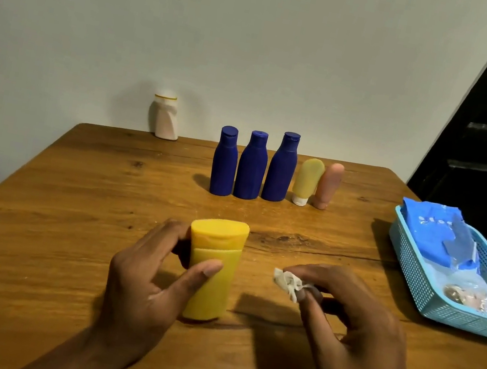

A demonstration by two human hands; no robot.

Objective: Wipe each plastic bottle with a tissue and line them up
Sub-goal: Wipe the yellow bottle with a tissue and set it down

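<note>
A yellow plastic bottle (pixel 214 270) stands upright on the wooden table (pixel 69 202) in front of me, and my left hand (pixel 146 284) grips it, thumb on the front and fingers behind. To its right, my right hand (pixel 350 327) pinches a crumpled white tissue (pixel 288 283), clear of the bottle. Farther back stands a row: three dark blue bottles (pixel 252 166), a pale yellow tube (pixel 308 181) on its white cap, and a pinkish tube (pixel 328 186) leaning against it.
A white bottle (pixel 166 118) with a yellow ring stands alone at the table's far left edge by the wall. A light blue plastic basket (pixel 442 304) at the right edge holds a blue tissue pack (pixel 432 230) and a clear wrapper. A dark door stands at far right.
</note>
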